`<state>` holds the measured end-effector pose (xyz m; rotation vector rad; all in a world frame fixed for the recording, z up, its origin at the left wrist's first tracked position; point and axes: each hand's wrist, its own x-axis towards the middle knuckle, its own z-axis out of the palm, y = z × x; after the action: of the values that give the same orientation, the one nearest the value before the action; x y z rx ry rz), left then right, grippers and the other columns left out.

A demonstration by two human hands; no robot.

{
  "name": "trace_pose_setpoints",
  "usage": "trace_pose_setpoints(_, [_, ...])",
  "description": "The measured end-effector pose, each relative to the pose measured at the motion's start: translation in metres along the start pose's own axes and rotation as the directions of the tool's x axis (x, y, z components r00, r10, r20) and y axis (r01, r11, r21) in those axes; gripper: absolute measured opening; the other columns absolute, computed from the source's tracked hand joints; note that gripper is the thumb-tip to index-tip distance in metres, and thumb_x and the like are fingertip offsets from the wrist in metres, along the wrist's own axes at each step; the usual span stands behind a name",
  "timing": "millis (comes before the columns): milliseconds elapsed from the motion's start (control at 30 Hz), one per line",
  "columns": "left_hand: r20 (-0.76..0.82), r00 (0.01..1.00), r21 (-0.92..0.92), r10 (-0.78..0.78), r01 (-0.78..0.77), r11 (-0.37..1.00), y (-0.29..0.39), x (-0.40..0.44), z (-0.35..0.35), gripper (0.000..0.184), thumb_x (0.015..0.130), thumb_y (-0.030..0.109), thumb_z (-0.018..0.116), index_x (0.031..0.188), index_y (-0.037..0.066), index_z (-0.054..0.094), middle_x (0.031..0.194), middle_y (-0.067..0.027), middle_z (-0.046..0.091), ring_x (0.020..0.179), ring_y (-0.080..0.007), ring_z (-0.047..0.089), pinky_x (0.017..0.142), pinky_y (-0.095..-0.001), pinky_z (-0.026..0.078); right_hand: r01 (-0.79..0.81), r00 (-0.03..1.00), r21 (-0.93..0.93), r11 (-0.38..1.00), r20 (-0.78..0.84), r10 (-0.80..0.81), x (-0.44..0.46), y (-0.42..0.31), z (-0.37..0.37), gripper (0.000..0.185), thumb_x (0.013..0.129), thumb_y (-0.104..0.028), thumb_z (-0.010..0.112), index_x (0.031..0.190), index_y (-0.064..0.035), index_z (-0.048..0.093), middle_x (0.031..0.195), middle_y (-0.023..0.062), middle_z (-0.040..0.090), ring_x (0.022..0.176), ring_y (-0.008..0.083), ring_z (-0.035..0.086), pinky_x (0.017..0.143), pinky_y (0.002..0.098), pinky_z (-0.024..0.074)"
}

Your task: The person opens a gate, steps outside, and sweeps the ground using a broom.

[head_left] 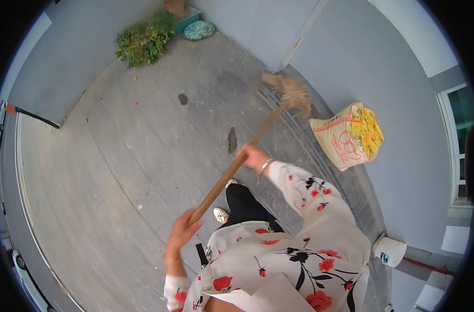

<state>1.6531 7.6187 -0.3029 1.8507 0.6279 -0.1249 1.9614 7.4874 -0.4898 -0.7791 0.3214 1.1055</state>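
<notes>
Both hands grip the wooden handle of a mop (220,188), which slants from lower left to upper right. My left hand (184,229) is closed around the handle's near end. Farther along the shaft, my right hand (255,157) is wrapped about it, with a bracelet at the wrist. The tan, stringy mop head (294,95) is at the far end, slightly blurred, over the paving beside the right wall. Dark wet-looking patches (232,140) mark the grey floor (159,140) left of the shaft.
A woven sack (341,138) topped with yellow material stands against the right wall (398,130). Farther back is a leafy plant (146,41) near a teal planter (187,20) and a patterned bundle (199,30). A white bucket (390,251) sits at lower right.
</notes>
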Motion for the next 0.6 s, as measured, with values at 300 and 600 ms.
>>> trace_pose_setpoints(300, [0.086,0.97,-0.05,0.226,-0.222,0.974,0.04,0.254,0.052,0.038,0.07,0.018,0.055,0.103,0.005,0.044,0.087,-0.0152,0.054,0.079,-0.029,0.052,0.068,-0.0319,0.04,0.13,0.883,-0.052,0.99,-0.449,-0.139,0.066,-0.137,0.015,0.029,0.081,-0.028,0.041,0.091,-0.0022,0.032,0.073,0.0139,0.047,0.067,0.0265,0.049,0.066,0.0443,0.0434])
trace_pose_setpoints(600, [-0.003,0.991,-0.142,-0.133,0.131,0.981,0.046,0.209,-0.133,0.042,0.063,0.001,0.061,0.103,-0.001,0.046,0.086,-0.0065,0.056,0.073,-0.0115,0.051,0.066,-0.0218,0.041,-0.117,0.972,0.3,0.947,-0.162,0.172,0.131,-0.062,0.107,0.019,0.08,-0.019,0.043,0.08,-0.0004,0.04,0.068,0.0131,0.047,0.066,0.0249,0.049,0.068,0.0399,0.043])
